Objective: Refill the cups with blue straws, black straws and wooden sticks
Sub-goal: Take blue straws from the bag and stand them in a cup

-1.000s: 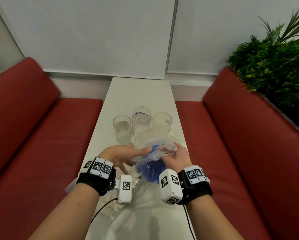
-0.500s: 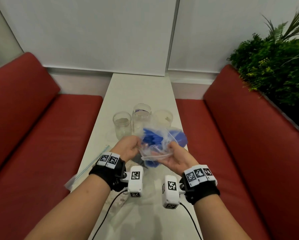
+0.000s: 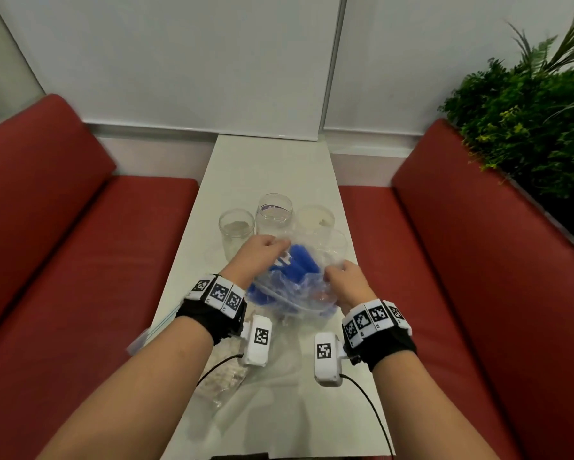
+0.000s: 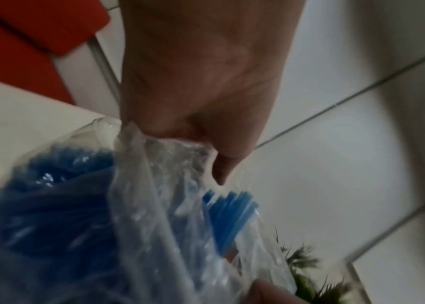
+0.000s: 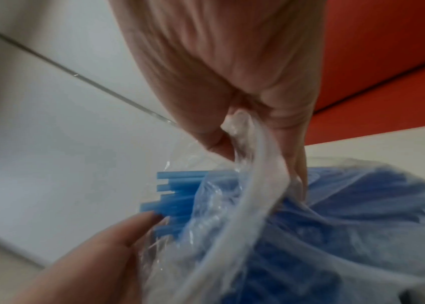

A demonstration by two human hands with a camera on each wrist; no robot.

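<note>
Clear plastic, crumpled and glossy, made up the bag [image 3: 299,287] held at the centre of the head view, just above the white worktop [image 3: 265,167]. The left hand [image 3: 260,254] pinched one lip of the bag's mouth and the right hand [image 3: 347,280] pinched the other, each grip clamped on the film, probably to spread the opening so the contents could be reached. Blue straws [image 3: 295,263] filled the bag, and in the right wrist view their cut ends [image 5: 170,195] poked out toward a fingertip of the left hand. Three clear cups [image 3: 274,214] stood in a row just above the hands in the frame, close enough for a short transfer, and looked unfilled. Another bag [image 3: 222,376] of pale contents, perhaps wooden sticks, lay lower left under the left wrist.
</note>
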